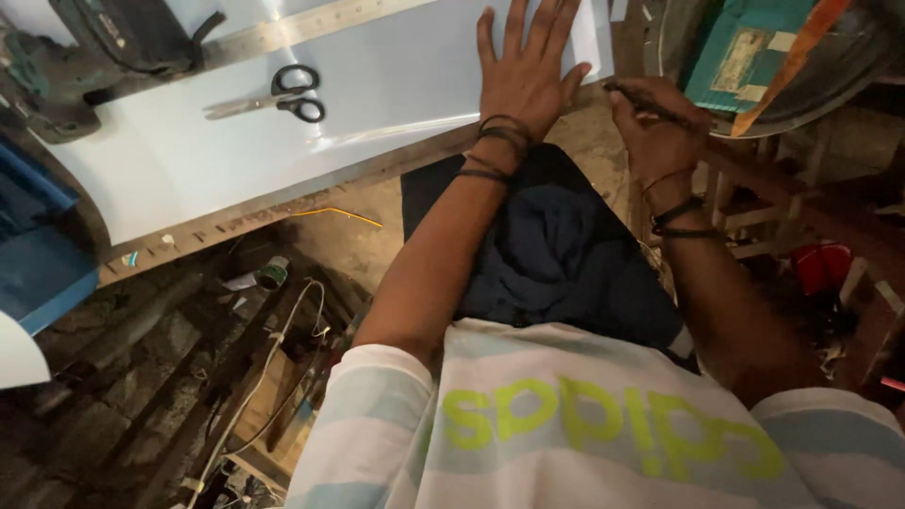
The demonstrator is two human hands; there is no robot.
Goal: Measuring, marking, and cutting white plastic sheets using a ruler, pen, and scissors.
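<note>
My left hand (pixel 524 68) lies flat, fingers spread, on a large white sheet (pixel 283 141) that covers the workbench. My right hand (pixel 655 132) is closed around a thin dark pencil (pixel 641 102), just off the sheet's right edge. Black bands circle both wrists. Black-handled scissors (pixel 283 96) rest on the sheet to the left of my left hand, below a long metal ruler (pixel 311 26).
A dark power tool (pixel 94 47) sits at the top left. A round metal tray (pixel 811 66) holding a teal box and an orange strip is at the top right. Blue panels (pixel 38 254) stand at the left. Cables and scrap litter the floor (pixel 236 377).
</note>
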